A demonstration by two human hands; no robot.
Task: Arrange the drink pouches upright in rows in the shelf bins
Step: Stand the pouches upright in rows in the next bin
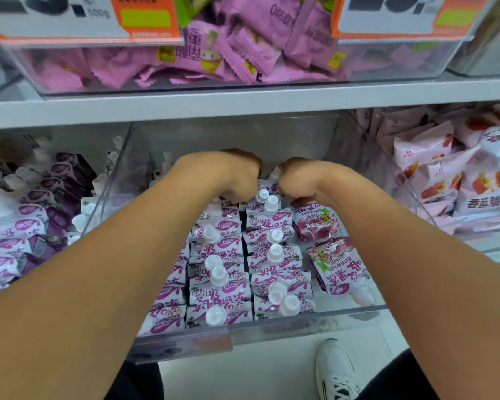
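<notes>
Pouches [220,295], glossy with round caps; left hand [231,174] and right hand [298,180] curled, grip unclear.

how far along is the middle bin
Done: two rows of upright pouches fill the clear bin. In hand: left hand and right hand curl over pouches at the back. Left: two pouches lying flat on the right.

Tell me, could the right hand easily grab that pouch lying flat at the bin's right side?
Probably yes. The flat pouch lies uncovered just below the right hand, with only open bin space between them.
</notes>
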